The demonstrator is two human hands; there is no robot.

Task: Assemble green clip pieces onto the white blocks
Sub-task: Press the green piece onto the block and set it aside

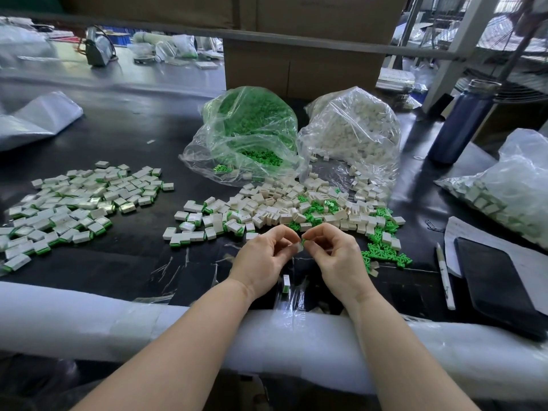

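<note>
Well to the left of the grip, a broad spread of finished blocks (74, 200), white with green edges, is seen on the dark surface (124, 137), so a good share of the work is judged done. Just beyond the grip, a mixed heap of loose white blocks (284, 203) and green clips (382, 253) is left, and behind it two open bags, the bag of green clips (249, 134) and the bag of white blocks (353, 126), are largely full; much is judged to remain. One finished piece (286, 282) is stood just below the grip. A white block (298, 247) is pinched in the left hand (264, 256), fingers curled, wrist low over the padded edge. A green clip (304, 241) is pinched in the right hand (335, 253) and is held against the block's top edge; whether it is seated cannot be told.
</note>
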